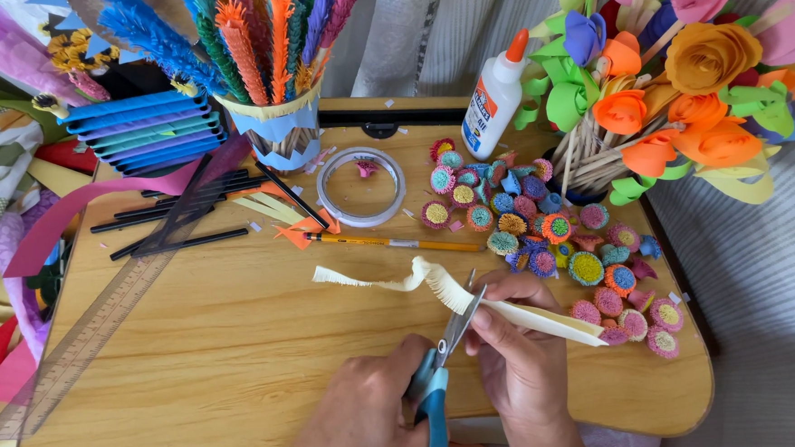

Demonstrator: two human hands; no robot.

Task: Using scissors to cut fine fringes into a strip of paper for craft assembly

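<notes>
Left hand (pixel 365 412) closed around blue-handled scissors (pixel 440 366); right hand (pixel 518 352) pinches cream paper strip (pixel 466 300) just beyond blades, near pencil (pixel 396 242). Strip light, floppy, tear-prone; best gripped on uncut edge.

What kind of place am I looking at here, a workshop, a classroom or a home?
Likely a home paper-craft corner: a small wooden table by a curtain, crowded with paper flower bouquets, a glue bottle and fringed paper discs. The left hand works scissors on a cream paper strip held by the right hand.
</notes>
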